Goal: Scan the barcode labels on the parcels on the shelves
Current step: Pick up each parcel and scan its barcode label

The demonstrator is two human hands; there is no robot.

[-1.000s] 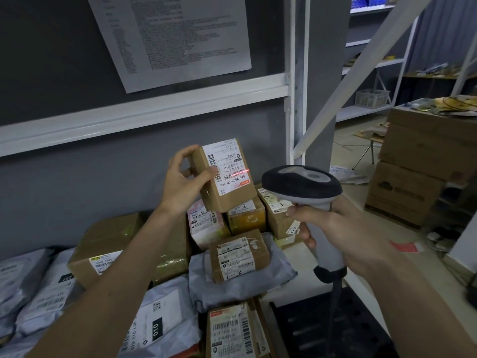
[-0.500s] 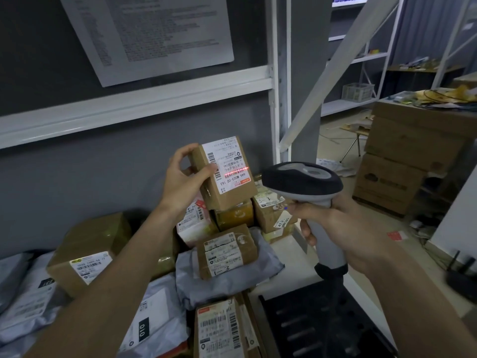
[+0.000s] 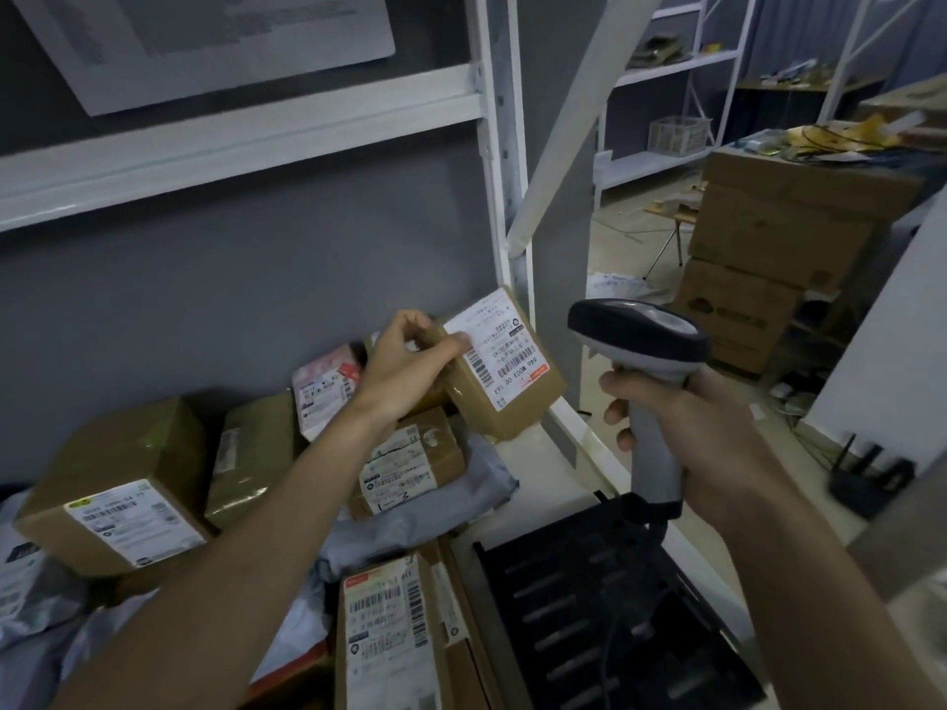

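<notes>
Brown carton (image 3: 505, 374), pinched by left hand (image 3: 405, 366), now tilted lower over shelf (image 3: 579, 443) edge; red scan line gone from its label (image 3: 499, 345). Right hand (image 3: 702, 443) grips scanner (image 3: 640, 345) handle. Remaining parcels (image 3: 410, 461) lie piled on shelf.

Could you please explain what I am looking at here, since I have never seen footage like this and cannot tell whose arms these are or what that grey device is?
The view comes from a camera worn on a person's head, looking forward and down, so the two bare arms are the wearer's own. The left hand grips a small brown parcel with a white barcode label facing up. The right hand holds a grey handheld scanner by its handle, its head near that label. No red scan line shows on the label. Below, on the white shelf, lie more parcels: brown boxes and grey mailing bags, most with labels. A black crate sits at lower right.
</notes>
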